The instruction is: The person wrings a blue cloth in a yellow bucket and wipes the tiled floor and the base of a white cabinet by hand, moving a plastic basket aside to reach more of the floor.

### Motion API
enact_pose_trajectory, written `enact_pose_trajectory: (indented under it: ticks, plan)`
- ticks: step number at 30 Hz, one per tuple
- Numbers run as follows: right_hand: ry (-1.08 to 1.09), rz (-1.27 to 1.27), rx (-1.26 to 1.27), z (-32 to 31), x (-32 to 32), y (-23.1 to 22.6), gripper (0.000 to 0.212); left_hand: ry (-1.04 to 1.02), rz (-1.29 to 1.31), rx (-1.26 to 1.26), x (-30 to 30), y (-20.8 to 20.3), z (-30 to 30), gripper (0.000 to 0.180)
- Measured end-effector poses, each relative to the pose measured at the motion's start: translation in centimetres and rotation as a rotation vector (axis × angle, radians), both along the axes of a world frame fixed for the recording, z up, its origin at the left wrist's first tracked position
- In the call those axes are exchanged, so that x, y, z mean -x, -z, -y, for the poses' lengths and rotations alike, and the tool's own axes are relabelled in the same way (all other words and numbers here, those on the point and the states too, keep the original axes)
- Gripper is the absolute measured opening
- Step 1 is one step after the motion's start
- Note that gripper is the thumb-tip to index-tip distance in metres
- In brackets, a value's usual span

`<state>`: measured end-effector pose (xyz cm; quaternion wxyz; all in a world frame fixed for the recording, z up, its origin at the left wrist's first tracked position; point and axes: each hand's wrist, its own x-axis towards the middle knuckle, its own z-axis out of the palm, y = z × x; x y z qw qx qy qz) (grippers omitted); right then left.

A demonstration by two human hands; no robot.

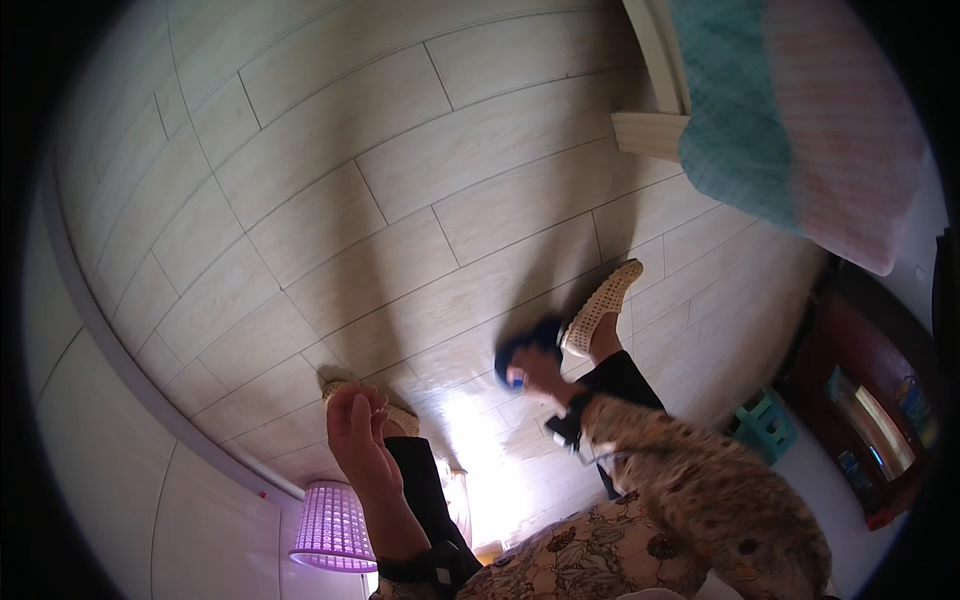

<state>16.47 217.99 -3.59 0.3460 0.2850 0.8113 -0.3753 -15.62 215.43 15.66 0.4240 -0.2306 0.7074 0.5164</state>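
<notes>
My right hand (540, 375) reaches down toward the floor beside my right foot, its fingers closed on a dark blue cloth (510, 357). Motion smears the cloth and the fingertips, so the details of the grip are unclear. My left hand (360, 440) hangs above my left foot with loosely curled fingers, and nothing shows in it. Beige perforated shoes are on my feet; the right shoe (600, 310) is next to the blue cloth, while the left shoe (402, 420) is partly hidden by my left hand.
Pale wood-look tiles (400, 190) cover the floor. A purple lattice basket (333, 525) stands by the white wall at lower left. At upper right, a teal-and-pink cloth (800, 120) drapes over a wooden frame (650, 133). A teal basket (768, 425) and a dark red cabinet (830, 350) are at right.
</notes>
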Motion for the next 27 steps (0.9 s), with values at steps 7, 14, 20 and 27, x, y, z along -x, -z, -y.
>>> enact_pose_trajectory:
  ticks: [7, 14, 20, 27]
  plan:
    - [0.477, -0.409, -0.275, -13.6, 9.3, -0.8, 0.046, -0.029, -0.053, 0.072, 0.6, 1.6, 3.8, 0.019]
    - [0.433, -0.392, -0.856, -48.9, 17.9, 4.0, 0.059, -0.026, -0.077, 0.067, 1.6, 1.1, 5.2, 0.019]
    - [0.194, -0.291, -0.911, -34.3, 14.7, 6.4, 0.044, -0.05, -0.047, 0.171, 1.6, 1.3, 5.0, 0.019]
    - [0.253, 0.051, 0.264, -9.2, 1.8, -1.6, 0.037, -0.019, -0.041, 0.011, 1.6, 2.2, -0.2, 0.015]
